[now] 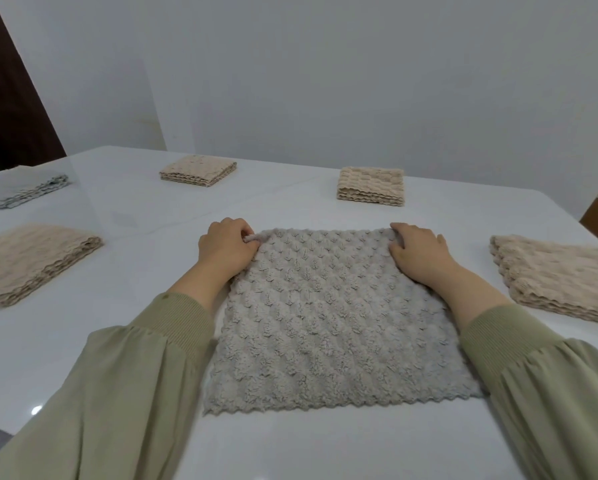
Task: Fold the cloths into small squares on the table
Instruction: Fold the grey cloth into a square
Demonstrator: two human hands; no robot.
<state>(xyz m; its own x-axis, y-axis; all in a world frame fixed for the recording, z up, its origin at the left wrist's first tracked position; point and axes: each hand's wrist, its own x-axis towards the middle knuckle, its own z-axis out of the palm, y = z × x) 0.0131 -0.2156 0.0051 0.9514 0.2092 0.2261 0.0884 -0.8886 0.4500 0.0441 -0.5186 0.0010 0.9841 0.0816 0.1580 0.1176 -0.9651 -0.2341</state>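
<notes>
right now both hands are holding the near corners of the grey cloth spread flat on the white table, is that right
Not quite. The head view shows the left hand and right hand holding the far corners of the grey cloth, not the near ones; it is spread flat on the white table.

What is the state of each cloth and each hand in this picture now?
middle grey cloth: spread flat, unfolded.
left hand: pinches its far left corner.
right hand: grips its far right corner.
near left beige cloth: folded.
back left beige cloth: folded.
back right beige cloth: folded.
near right beige cloth: folded.
left edge grey cloth: folded.
</notes>
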